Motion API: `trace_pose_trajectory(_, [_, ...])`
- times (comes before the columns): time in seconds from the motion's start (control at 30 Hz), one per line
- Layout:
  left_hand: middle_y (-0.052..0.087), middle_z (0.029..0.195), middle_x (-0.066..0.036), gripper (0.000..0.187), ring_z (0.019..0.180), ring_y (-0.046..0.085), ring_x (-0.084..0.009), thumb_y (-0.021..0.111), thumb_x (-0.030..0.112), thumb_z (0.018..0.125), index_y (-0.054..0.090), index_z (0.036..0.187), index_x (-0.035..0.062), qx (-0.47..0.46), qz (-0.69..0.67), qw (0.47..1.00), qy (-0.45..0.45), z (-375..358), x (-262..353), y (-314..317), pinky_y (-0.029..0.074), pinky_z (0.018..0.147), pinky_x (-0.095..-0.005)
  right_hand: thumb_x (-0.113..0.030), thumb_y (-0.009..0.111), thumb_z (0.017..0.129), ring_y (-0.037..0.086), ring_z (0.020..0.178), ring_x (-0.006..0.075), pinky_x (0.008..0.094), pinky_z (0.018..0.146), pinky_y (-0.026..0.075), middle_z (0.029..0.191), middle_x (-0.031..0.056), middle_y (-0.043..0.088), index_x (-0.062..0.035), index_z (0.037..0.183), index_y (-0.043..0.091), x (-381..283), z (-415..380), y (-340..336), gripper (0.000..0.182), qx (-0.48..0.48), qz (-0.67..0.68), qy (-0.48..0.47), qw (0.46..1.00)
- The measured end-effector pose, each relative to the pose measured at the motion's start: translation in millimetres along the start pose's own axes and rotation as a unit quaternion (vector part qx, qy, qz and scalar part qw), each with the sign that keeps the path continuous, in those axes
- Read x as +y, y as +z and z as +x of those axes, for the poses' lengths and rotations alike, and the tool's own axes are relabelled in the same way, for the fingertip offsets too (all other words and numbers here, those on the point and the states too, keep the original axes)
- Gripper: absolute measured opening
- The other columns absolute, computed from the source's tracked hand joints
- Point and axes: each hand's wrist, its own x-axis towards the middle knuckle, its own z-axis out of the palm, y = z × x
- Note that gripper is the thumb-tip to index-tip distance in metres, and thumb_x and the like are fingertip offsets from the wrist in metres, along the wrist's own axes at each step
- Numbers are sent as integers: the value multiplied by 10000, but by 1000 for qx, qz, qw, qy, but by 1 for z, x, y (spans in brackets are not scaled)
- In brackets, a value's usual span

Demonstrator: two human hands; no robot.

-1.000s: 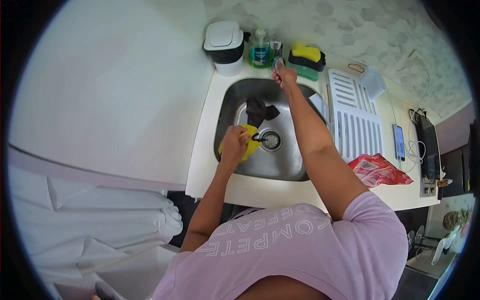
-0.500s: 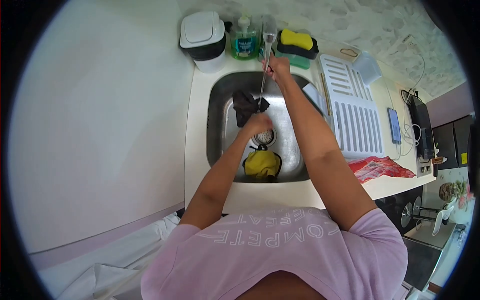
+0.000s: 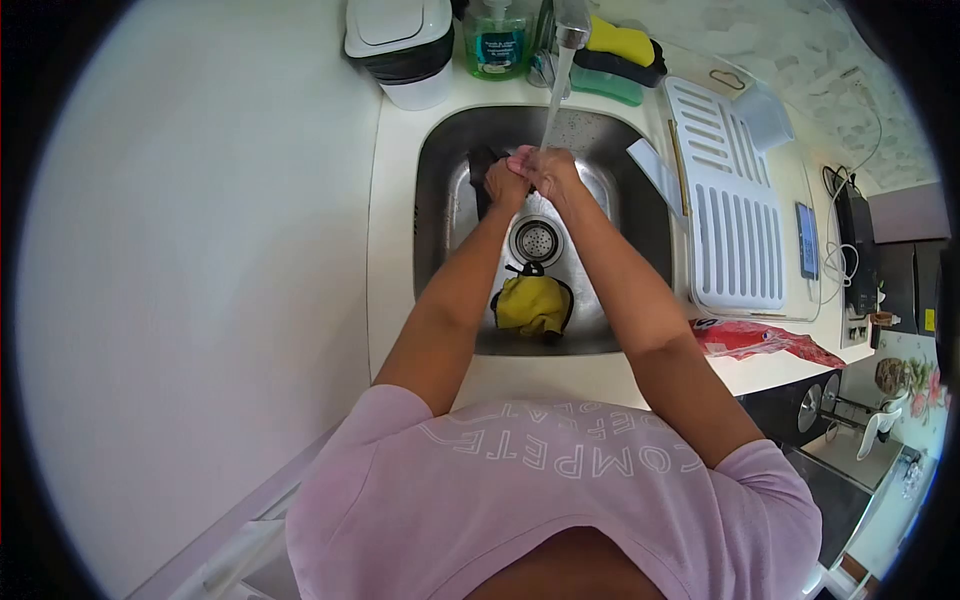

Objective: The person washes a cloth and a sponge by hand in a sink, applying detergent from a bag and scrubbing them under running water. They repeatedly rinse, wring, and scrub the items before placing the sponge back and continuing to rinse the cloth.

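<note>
Water runs from the faucet (image 3: 572,25) onto my two hands, which meet in the upper part of the steel sink (image 3: 640,235). My left hand (image 3: 507,186) has its fingers bent against my right hand (image 3: 550,173), whose fingers are also curled in. Whatever lies between them, if anything, is hidden. Behind and beside my left hand lies a dark wet cloth (image 3: 482,166), partly covered by the hands. Below the drain strainer (image 3: 537,240) rests a yellow cloth item with black edging (image 3: 533,305), apart from both hands.
Behind the sink stand a white lidded bin (image 3: 400,45), a green soap bottle (image 3: 496,45) and a yellow sponge (image 3: 620,40) on a holder. A white dish rack (image 3: 735,235) is on the right, with a red plastic package (image 3: 760,342) and a phone (image 3: 806,240) nearby.
My right hand has left the faucet and come down to my left hand under the stream. The water flow looks wider. The view has shifted, with the sink higher in it.
</note>
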Motion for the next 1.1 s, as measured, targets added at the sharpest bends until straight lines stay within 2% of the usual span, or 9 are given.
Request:
trace_pose_trajectory(0.17, [567,977,-169,302,878,555,-321,584,257,701,609,903,33,48,279,930,234,25,-77,39,455,726,-373,32,390,812,577,703,305,358,651,528,814,233,535,148,892,464,2,6,-24,159,-125,-43,-3,991])
trace_pose_trajectory(0.23, [608,856,-174,332,812,593,-314,676,272,618,627,887,86,-134,96,978,129,13,-51,4,469,732,-405,6,412,817,575,774,282,333,665,517,880,205,553,126,987,470,-14,-9,-14,217,-93,-107,59,988])
trace_pose_trajectory(0.47, [628,727,-155,274,719,616,-268,683,205,668,634,774,-43,-99,-196,975,28,-18,18,-64,486,639,-355,-228,645,755,452,1050,173,329,914,326,1110,91,523,-62,1222,423,31,-12,-79,543,-103,-289,-118,944])
trace_pose_trajectory(0.7, [588,843,-108,210,695,587,-207,598,161,770,542,922,28,-257,-656,624,-337,-32,-31,-14,503,613,-318,-136,692,677,534,873,153,259,788,408,925,20,581,-88,1047,546,49,-48,-49,401,-46,9,-114,992])
trace_pose_trajectory(0.77, [570,816,-108,120,708,572,-217,542,138,795,541,859,37,-201,-790,556,-163,-54,-32,9,489,616,-342,-135,677,617,576,738,204,286,669,443,760,103,582,-22,738,601,58,-65,-14,182,22,-268,-377,886])
trace_pose_trajectory(0.8, [532,726,-65,119,645,551,-213,515,177,806,536,843,66,-292,-864,408,40,-53,-24,15,466,581,-333,-157,654,626,576,700,251,306,648,447,720,134,580,-14,699,598,60,-65,-13,170,60,-335,-409,847])
trace_pose_trajectory(0.83, [532,726,-65,119,645,551,-213,515,177,806,536,843,66,-294,-863,409,38,-52,-20,19,466,581,-333,-180,630,635,576,662,299,327,627,450,681,166,578,-6,659,595,59,-66,-12,179,97,-400,-437,800])
trace_pose_trajectory(0.9, [539,736,-85,153,637,547,-212,517,199,797,530,820,48,-123,-613,702,-341,-54,-8,17,454,546,-336,-179,548,675,493,510,193,328,547,411,534,171,496,35,605,531,66,-23,-37,227,223,-348,-345,843])
trace_pose_trajectory(1.1, [546,762,-127,212,599,528,-203,545,121,716,532,836,-53,-105,-700,619,-340,-39,-32,39,424,507,-350,-172,507,686,557,575,374,396,549,426,609,245,536,44,638,580,59,-36,-23,234,181,-334,-325,866])
